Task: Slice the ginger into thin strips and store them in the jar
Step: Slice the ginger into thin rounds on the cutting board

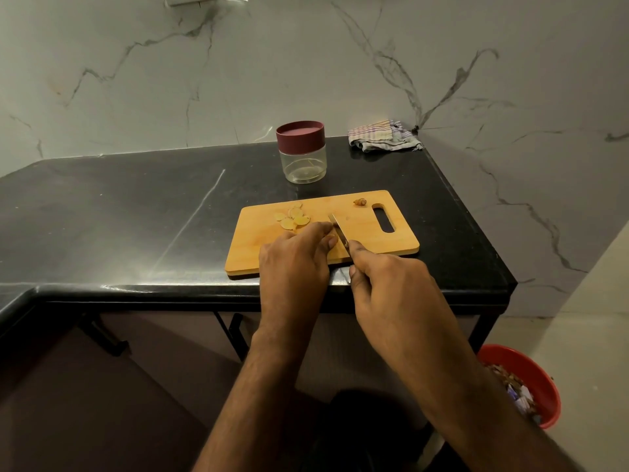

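While the right hand (384,277) grips the knife (340,235) on the board (374,229), the left hand (294,257) curls fingertips down beside the blade, ginger slices (292,219) just beyond them.

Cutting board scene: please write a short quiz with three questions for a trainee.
1. True or false: the jar has its lid on.
2. Which hand grips the knife? A) left B) right
3. Fill in: the ginger slices lie on the ____.

Key
1. True; the maroon lid is on.
2. B; the right hand grips it, the left hand rests beside the blade.
3. Cutting board.
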